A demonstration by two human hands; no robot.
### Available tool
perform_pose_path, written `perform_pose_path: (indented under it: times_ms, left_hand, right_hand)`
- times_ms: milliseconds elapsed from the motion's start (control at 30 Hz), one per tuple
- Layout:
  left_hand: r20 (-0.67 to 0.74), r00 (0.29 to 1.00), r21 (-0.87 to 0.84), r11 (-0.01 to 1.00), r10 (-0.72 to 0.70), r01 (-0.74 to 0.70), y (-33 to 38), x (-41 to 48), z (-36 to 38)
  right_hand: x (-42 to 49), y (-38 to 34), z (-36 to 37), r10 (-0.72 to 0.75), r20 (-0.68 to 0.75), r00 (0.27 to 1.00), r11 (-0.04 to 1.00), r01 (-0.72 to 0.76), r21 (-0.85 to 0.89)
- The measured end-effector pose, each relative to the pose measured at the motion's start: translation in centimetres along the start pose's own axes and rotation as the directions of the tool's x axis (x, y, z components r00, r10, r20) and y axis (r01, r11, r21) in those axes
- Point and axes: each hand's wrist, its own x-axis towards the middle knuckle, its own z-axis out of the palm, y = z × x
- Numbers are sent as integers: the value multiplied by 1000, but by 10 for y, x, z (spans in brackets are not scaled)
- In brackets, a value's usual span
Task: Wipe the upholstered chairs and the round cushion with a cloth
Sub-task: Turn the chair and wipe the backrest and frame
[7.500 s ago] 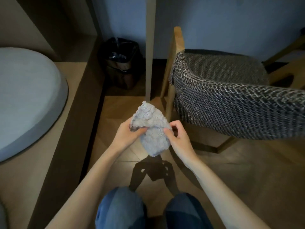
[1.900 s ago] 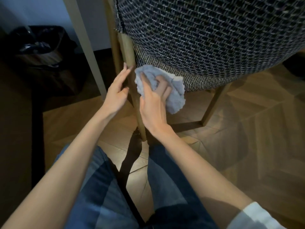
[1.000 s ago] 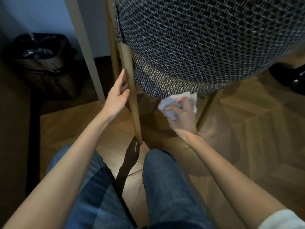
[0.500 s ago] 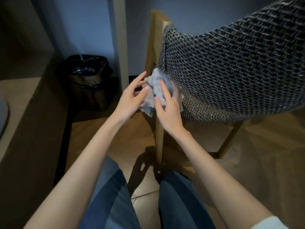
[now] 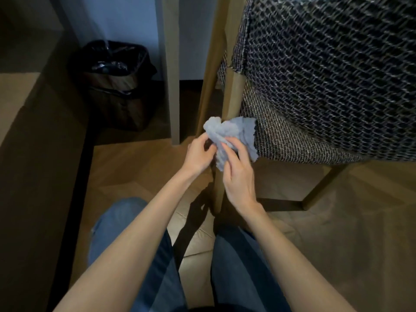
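Hands: two, bare. The left hand (image 5: 198,154) and right hand (image 5: 238,176) meet mid-frame.
Fingers: the left fingers (image 5: 208,146) pinch the cloth's left edge. The right fingers (image 5: 227,152) curl round its bunched lower part.
Cloth: one, pale blue-grey and crumpled (image 5: 234,129). It rises just above the fingers, in front of the chair leg (image 5: 231,93); whether the two touch cannot be told.
Chair: one in view (image 5: 326,75). Its dark woven back is above and right of the fingers, the lighter woven seat edge just to their right, on pale wooden legs.
Bin: one, lined with a black bag (image 5: 117,86), well up and left of the fingers.
Floor: wooden parquet (image 5: 139,167) under the fingers. Two knees (image 5: 126,224) in blue jeans are below them.
Room: dim, with a pale blue wall (image 5: 130,21) beyond. One wooden post (image 5: 171,64) stands between the bin and the chair leg.
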Motion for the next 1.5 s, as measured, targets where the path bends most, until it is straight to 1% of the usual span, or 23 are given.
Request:
perform_pose_path:
  times_ms: [100,167,233,300,333,367,400,433,500,567,667,767,800,833,867,933,1000,1067,1167,1267,1367,1500]
  left_hand:
    - [-13,999,12,999,-50,51,-19,-6,10]
    - [-13,998,-5,998,-69,69,-26,-7,14]
    - [0,997,-3,997,-71,71,-30,-9,17]
    - [33,998,16,999,-46,46,-35,-12,18]
    - [52,998,27,999,-44,43,-38,-13,19]
    - [70,996,37,998,-52,49,-42,-13,20]
    - [82,994,45,997,-65,62,-47,-14,22]
    - [90,993,57,995,-82,77,-52,-15,24]
    - [96,987,89,989,-126,118,-62,-17,29]
    - [100,979,120,979,-179,167,-73,-20,37]
    - [92,970,140,968,-223,209,-85,-29,48]
    - [81,962,143,959,-259,246,-93,-36,55]
    - [80,960,127,958,-268,257,-92,-38,56]
    - [74,959,87,960,-274,267,-88,-40,56]
    - [62,961,16,963,-271,270,-83,-41,54]
    - [27,963,-196,943,-268,268,-66,-43,50]
    - [-27,962,-383,891,-273,242,-47,-40,45]
    - [-54,969,-445,874,-241,193,-30,-34,42]
    - [-71,977,-376,913,-200,160,-10,-20,45]
    - [-145,975,-264,956,-170,128,-7,-13,51]
    - [-161,977,-178,978,-138,109,-18,-14,56]
    - [-121,985,-103,988,-124,111,-45,-21,64]
  right_hand:
    - [-15,11,14,128,-36,991,991,-126,50]
    - [-21,18,20,154,-90,984,987,-150,52]
    - [-27,27,24,211,-125,969,977,-205,63]
    - [-31,39,25,332,-129,935,939,-314,139]
    - [-32,43,25,421,-99,901,894,-394,214]
    - [-33,48,25,493,-39,869,838,-462,290]
    - [-34,53,26,520,9,854,802,-492,339]
    - [-35,58,26,517,33,855,797,-495,346]
    - [-40,69,29,525,97,845,786,-526,325]
    - [-48,80,35,563,175,808,761,-590,270]
    - [-55,91,42,635,282,719,706,-689,164]
    - [-53,99,41,668,408,622,649,-755,88]
    - [-52,100,38,670,427,608,649,-758,60]
    - [-50,99,34,661,429,615,664,-747,48]
    - [-49,96,28,636,426,644,684,-725,75]
    - [-49,84,18,580,401,709,698,-686,205]
    - [-47,70,11,549,336,765,704,-640,308]
    - [-39,57,7,557,230,798,687,-599,412]
    - [-20,46,5,616,99,782,638,-568,520]
    - [-10,46,12,652,54,757,625,-576,526]
    - [-11,53,22,665,83,742,629,-616,474]
    - [-23,71,32,623,169,763,669,-633,391]
